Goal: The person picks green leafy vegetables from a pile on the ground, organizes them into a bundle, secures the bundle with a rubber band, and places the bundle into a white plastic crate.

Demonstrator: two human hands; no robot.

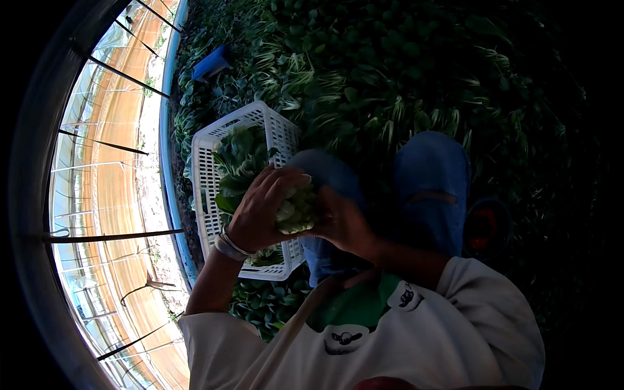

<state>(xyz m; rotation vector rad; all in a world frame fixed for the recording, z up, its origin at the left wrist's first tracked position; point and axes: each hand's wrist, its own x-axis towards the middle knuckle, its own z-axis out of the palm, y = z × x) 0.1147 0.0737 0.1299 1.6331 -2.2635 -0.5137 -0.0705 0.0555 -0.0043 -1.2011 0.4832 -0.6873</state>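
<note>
A bunch of bok choy-like greens [295, 210] is held between my two hands, its pale stem ends turned towards my right side. My left hand [261, 207], with bangles at the wrist, wraps over the bunch from the left. Against the stem ends, my right hand [345, 223] grips from the other side; its fingers are blurred and dim. Just beyond and below the hands stands a white perforated plastic crate [280, 129]. Leafy greens [241, 151] lie inside the crate, and my left hand and forearm hide part of it.
Rows of leafy greens [360, 63] cover the ground ahead and to the right. A blue object [211, 62] lies beyond the crate. Beside my right knee [431, 170] stands a dark round container [487, 228] with something red inside. Greenhouse framing [117, 239] borders the left.
</note>
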